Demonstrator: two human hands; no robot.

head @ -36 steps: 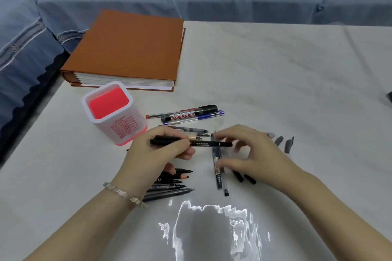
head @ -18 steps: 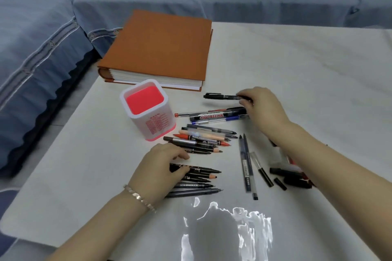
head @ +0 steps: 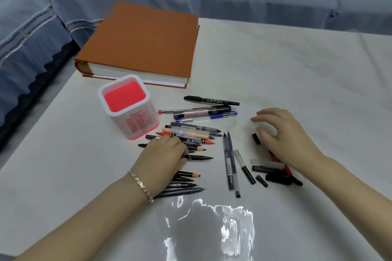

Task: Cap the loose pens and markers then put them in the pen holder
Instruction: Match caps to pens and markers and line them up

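Left hand (head: 163, 154) palm-down, fingers curled, right hand (head: 284, 135) hovering, fingers loosely spread

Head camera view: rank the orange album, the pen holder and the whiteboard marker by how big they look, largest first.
1. orange album, by far the largest.
2. pen holder, clearly smaller.
3. whiteboard marker, thinnest and smallest in area.
The album lies farthest from the camera yet looks largest, so the order is safe.

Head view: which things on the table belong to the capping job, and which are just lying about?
Job:
pen holder
whiteboard marker
black marker
uncapped pens
loose caps
left hand
right hand

Lying about:
orange book
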